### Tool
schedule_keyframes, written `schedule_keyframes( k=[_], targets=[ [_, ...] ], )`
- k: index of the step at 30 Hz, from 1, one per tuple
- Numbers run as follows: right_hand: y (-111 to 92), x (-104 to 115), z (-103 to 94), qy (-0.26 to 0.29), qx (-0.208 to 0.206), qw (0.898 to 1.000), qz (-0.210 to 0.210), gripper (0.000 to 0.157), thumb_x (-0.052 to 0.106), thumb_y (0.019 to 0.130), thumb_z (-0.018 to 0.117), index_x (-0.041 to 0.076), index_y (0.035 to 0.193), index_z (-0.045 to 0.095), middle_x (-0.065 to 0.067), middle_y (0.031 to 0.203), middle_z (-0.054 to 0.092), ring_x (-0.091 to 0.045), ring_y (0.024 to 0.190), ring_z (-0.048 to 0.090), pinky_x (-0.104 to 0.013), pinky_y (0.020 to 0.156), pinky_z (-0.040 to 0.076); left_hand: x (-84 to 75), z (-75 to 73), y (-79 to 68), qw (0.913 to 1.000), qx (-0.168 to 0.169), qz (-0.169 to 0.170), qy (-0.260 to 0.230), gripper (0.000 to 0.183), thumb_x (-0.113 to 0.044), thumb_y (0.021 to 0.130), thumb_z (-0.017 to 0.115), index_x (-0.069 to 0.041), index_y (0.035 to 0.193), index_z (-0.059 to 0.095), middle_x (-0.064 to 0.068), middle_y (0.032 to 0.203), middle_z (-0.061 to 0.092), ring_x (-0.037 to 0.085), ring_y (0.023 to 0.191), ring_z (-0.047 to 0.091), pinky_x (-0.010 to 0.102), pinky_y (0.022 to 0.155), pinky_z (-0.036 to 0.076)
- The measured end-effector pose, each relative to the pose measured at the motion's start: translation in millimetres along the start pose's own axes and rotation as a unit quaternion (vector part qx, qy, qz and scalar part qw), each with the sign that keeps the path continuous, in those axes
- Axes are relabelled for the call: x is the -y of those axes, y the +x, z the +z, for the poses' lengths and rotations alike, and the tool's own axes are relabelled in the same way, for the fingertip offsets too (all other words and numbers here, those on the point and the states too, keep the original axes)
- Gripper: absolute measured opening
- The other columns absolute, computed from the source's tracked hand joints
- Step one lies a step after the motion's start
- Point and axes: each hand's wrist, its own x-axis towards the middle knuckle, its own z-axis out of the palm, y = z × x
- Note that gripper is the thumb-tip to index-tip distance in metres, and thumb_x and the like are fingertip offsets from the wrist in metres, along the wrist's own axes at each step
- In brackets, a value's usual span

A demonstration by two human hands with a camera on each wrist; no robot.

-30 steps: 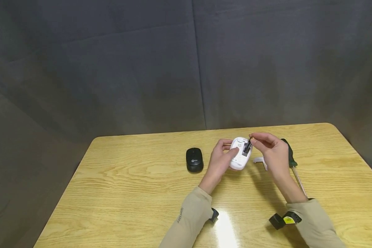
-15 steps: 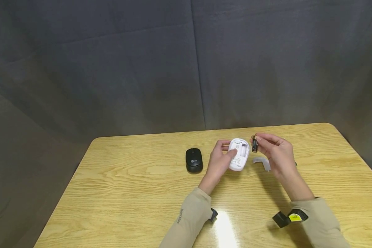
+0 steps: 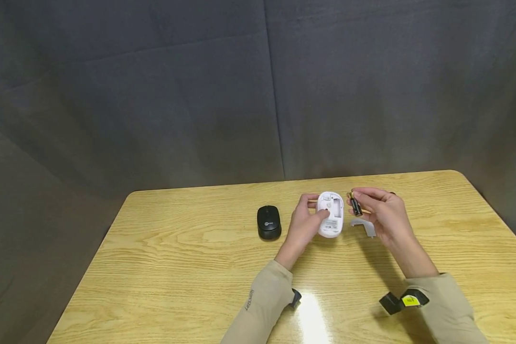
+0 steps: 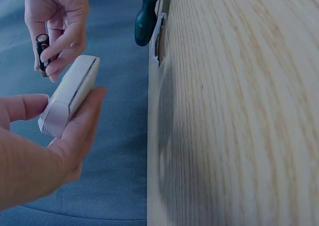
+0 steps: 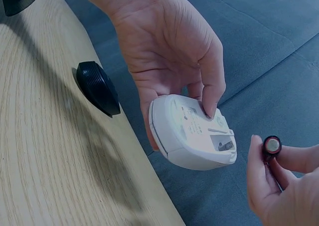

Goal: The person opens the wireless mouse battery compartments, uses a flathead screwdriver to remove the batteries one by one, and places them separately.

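Note:
My left hand (image 3: 303,225) grips a white computer mouse (image 3: 330,230) in the air, its underside turned up and thumb pressed on it. The battery compartment (image 5: 222,142) in that underside is uncovered, with a metal contact showing inside. To the right of the mouse, my right hand (image 3: 389,217) pinches a black battery (image 3: 356,205) with a gold end between thumb and fingers. In the left wrist view the battery (image 4: 43,54) stands nearly upright, apart from the mouse. A white battery cover (image 3: 367,228) lies on the table beneath my right hand.
A black mouse (image 3: 269,222) sits on the wooden table (image 3: 176,258) left of my left hand. The green-handled screwdriver (image 4: 146,20) shows in the left wrist view beside the cover, and is mostly hidden behind my right hand in the head view. A dark curtain (image 3: 198,95) hangs behind.
The battery has come out of the white mouse's compartment in my right hand, which has moved a little right and tilted it. The left hand has barely shifted with the mouse.

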Motion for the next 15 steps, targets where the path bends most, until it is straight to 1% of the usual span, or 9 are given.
schedule_keyframes(
  k=[8,15],
  targets=[
    [-0.2,1.6,-2.6,-0.035,-0.002,0.999,0.011,0.02,0.003,0.1,0.068,0.013,0.089,0.081,-0.001,0.088,0.077,-0.012,0.079,0.074,-0.025,0.067,0.06,1.1,-0.1,0.5,0.9998,0.007,0.015,0.007,0.045,-0.003,0.086,0.07,0.004,0.13,0.061,0.012,0.108,0.065,0.014,0.089,0.059,0.023,0.077,0.05],
    [1.0,3.2,-7.1,-0.075,-0.001,0.997,0.005,0.017,0.006,0.099,0.069,0.014,0.09,0.08,0.0,0.088,0.077,-0.011,0.078,0.074,-0.025,0.07,0.06,0.0,0.4,0.2,0.9997,0.016,0.005,0.02,0.044,-0.003,0.087,0.07,0.002,0.13,0.063,0.011,0.111,0.065,0.018,0.097,0.059,0.026,0.082,0.05]
  ],
)
